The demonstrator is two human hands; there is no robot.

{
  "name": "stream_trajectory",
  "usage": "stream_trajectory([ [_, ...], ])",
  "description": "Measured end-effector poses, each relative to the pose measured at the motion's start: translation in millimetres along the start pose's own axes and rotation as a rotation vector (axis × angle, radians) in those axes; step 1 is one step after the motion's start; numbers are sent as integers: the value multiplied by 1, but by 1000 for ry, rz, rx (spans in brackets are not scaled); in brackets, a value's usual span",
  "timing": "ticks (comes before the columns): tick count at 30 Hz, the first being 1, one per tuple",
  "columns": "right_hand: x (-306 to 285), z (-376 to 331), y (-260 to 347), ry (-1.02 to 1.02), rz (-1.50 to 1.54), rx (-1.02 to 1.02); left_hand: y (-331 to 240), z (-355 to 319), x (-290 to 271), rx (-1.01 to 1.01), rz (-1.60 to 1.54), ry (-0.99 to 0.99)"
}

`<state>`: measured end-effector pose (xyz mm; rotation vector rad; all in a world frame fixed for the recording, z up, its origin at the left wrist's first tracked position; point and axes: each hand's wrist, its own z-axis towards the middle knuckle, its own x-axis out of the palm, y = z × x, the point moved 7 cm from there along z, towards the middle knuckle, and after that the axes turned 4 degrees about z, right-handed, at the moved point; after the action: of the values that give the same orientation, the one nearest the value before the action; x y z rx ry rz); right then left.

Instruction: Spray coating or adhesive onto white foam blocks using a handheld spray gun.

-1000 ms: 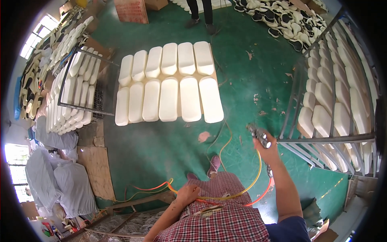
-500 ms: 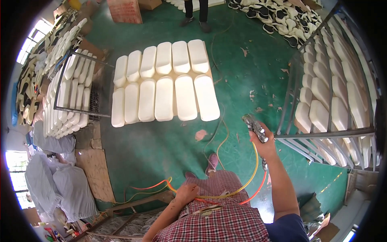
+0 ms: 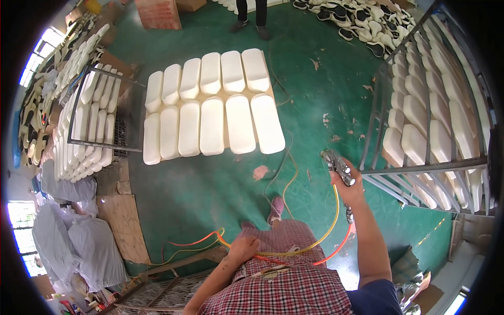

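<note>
A metal spray gun (image 3: 338,167) is gripped in my right hand (image 3: 350,184), held out over the floor at the right. From the gun a yellow hose (image 3: 336,220) and an orange-red hose (image 3: 341,244) curve down across my checked apron. My left hand (image 3: 243,249) rests at my waist, closed around the hoses where they cross to the left; its fingers are partly hidden. Ahead lies a board (image 3: 227,96) bearing two rows of long, cream, rounded foam pads (image 3: 211,126). The gun's nozzle end is to the right of the pads, apart from them.
A metal rack (image 3: 426,170) loaded with cream pads stands at the right, another (image 3: 79,142) at the left. Grey covered bundles (image 3: 97,247) sit lower left. A person's legs (image 3: 251,13) are beyond the board. A thin hose (image 3: 295,173) trails over the green floor.
My right hand and the spray gun have shifted slightly right and down. The view has tilted a little, so the pads sit slightly higher and farther left. My left hand stays at my waist.
</note>
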<state>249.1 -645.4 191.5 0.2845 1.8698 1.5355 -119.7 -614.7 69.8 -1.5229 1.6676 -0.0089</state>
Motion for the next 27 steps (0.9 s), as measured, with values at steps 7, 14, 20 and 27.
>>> stream_trajectory([
  [7,7,-52,-7,101,-138,-4,7,-5,-3,3,-29,-27],
  [14,11,-59,0,91,-37,101,5,-2,-2,24,26,69],
  [20,9,-74,-15,128,-85,152,7,-4,-4,5,22,35],
  [27,12,-60,2,115,-44,82,5,0,-4,6,31,37],
])
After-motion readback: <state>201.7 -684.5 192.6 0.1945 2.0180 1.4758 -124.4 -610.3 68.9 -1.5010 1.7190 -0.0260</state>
